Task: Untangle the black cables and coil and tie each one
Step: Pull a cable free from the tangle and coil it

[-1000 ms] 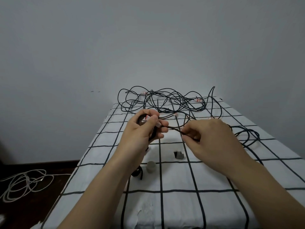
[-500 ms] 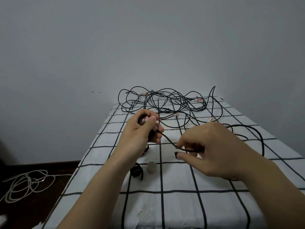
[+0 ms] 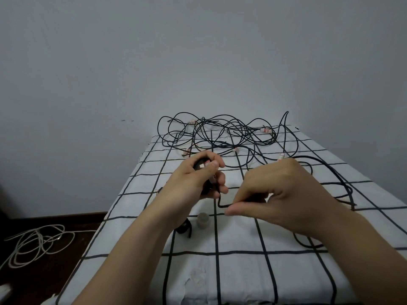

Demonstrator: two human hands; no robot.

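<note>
Left hand point(image 3: 199, 177): fingers curled shut around a small black coil point(image 3: 200, 166), thumb pressed on top; a white-and-red tag shows under the thumb tip.
Right hand point(image 3: 284, 194): thumb and forefinger pinched on the cable point(image 3: 222, 204) just right of the left hand; the other fingers are folded in.
Cable: one black strand drops from the left fist, bends sharply and runs level into the right fingers; beyond the right hand it arcs up over the knuckles and curves down the far side, then loops back under the right wrist onto the cloth.
Tangle point(image 3: 222, 135): a loose heap of black cables with white-and-red tags, beyond both hands at the far end of the surface, well apart from the fingers.
Surface point(image 3: 242, 271): covered in white cloth with a black grid.
Below the hands: a small grey cylinder point(image 3: 203, 220) stands upright, and just left of it lies a small black bundle point(image 3: 184, 228), partly hidden by the left forearm.
Floor: a white cord point(image 3: 37, 243) lies in loose loops, far left of the left arm.
</note>
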